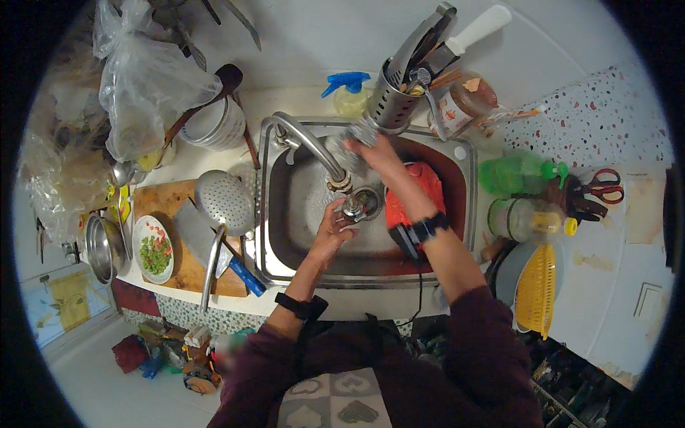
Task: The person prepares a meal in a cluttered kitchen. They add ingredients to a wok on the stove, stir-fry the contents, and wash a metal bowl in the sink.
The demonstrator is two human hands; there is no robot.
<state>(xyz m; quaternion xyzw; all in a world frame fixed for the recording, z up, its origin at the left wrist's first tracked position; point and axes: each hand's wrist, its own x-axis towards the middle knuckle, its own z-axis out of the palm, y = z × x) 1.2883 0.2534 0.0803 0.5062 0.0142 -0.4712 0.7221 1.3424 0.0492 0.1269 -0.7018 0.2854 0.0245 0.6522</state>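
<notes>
My left hand [334, 230] is at the spout of the steel faucet [310, 139], fingers apart, with the thumb spread below the spout. Up at the back of the sink [299, 235], my right hand [377, 155] has its fingers closed on a blurred silvery steel scourer [364, 131]. A red plastic bag [425, 187] lies in the right part of the sink, partly behind my right forearm. The drain [369, 203] is just right of the spout. Close behind my right hand stands the perforated steel utensil holder [395, 101].
Left of the sink, a cutting board [187, 187] bears a plate [140, 224] of chopped vegetables, a cleaver [198, 230] and a skimmer [225, 200]. A spray bottle [350, 99] and a jar [463, 104] stand behind the sink; bottles [514, 219] and a yellow basket [535, 294] are on the right.
</notes>
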